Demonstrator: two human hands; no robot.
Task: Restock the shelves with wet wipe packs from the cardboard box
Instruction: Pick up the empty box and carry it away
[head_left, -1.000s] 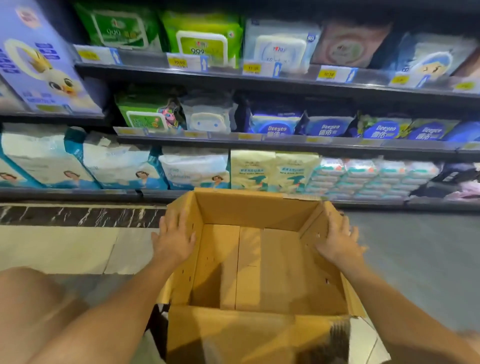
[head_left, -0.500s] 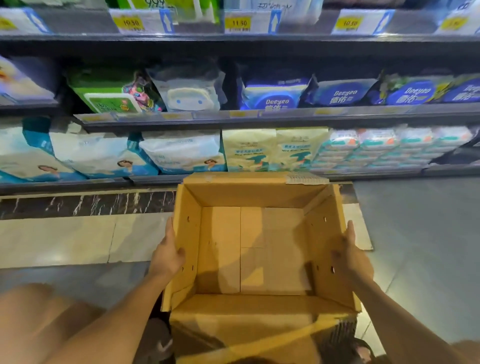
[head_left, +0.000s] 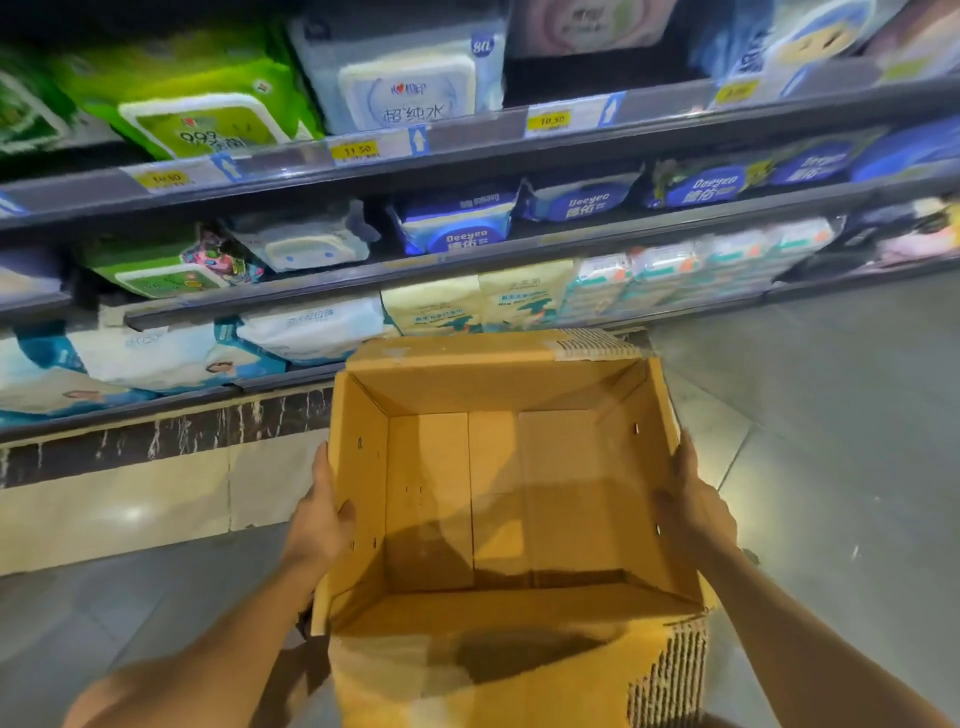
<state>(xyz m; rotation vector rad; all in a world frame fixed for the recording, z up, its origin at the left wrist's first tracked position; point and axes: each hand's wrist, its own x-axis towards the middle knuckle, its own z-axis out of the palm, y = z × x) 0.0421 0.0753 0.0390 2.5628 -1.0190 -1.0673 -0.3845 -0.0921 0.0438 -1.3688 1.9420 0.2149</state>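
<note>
**Desk:** What can't we make out here?

**Photographer:** Quite a bit. The wet wipe packs (head_left: 410, 88) on the top tier are cut off by the upper edge. The green packs (head_left: 197, 104) at the left smear into blur, as do the packs at the far right. The yellow price tags (head_left: 353, 150) on the shelves (head_left: 467, 156) are only partly readable. The underside of the cardboard box (head_left: 493, 389) is hidden, so I cannot tell whether it rests on anything.

**Desk:** And where is the box?

**Photographer:** Low and centre, just in front of the lowest shelf (head_left: 280, 382), over the grey floor (head_left: 831, 415). Its open top faces up towards the camera and shows a bare cardboard bottom. Its longer side seems to run left to right, roughly along the shelf front. The far flap (head_left: 457, 353) folds out towards the shelves. The near flap (head_left: 467, 649) folds towards the person, with its torn corrugated corner at the lower right.

**Desk:** The hands?

**Photographer:** The left hand (head_left: 319, 519) grips the left wall, palm outside and thumb hooked over the rim. The right hand (head_left: 693, 512) lies against the outside of the right wall, one finger straight up along it. The rest of that hand is in shadow, so I cannot tell whether it is clasping.
</note>
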